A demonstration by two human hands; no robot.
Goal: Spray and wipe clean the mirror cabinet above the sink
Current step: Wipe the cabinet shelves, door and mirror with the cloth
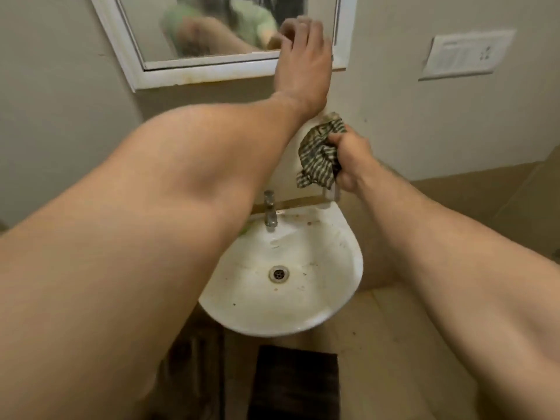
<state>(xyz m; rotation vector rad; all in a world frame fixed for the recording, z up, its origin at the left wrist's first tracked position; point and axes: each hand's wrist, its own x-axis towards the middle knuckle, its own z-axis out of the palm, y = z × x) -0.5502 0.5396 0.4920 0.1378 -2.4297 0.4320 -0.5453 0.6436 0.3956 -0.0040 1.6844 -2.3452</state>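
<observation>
The mirror cabinet (218, 34) is hanging on the wall above the sink (321, 298), its white frame showing brown stains along the bottom edge. The glass is looking hazy and is reflecting a blurred figure in a green top.

The left hand (303, 59) is lying against the lower right corner of the mirror, back toward the camera, fingers pointing up. They are blurred, so whether they are gripping the door edge or just touching the glass cannot be told. The left forearm is crossing the whole view from the lower left, covering the left rim of the sink and part of a small green thing (244, 230) beside the tap (269, 212).

The right hand (348, 156) is gripping a bunched striped cloth (318, 153), held in front of the wall between cabinet and sink, apart from the mirror. Something pale and translucent (331, 192) is showing just beneath this hand; what it is cannot be told.

The basin is showing dark specks around the drain (278, 273). A switch plate (466, 54) is sitting on the wall to the right, and a dark mat (294, 383) is lying on the floor below the sink.
</observation>
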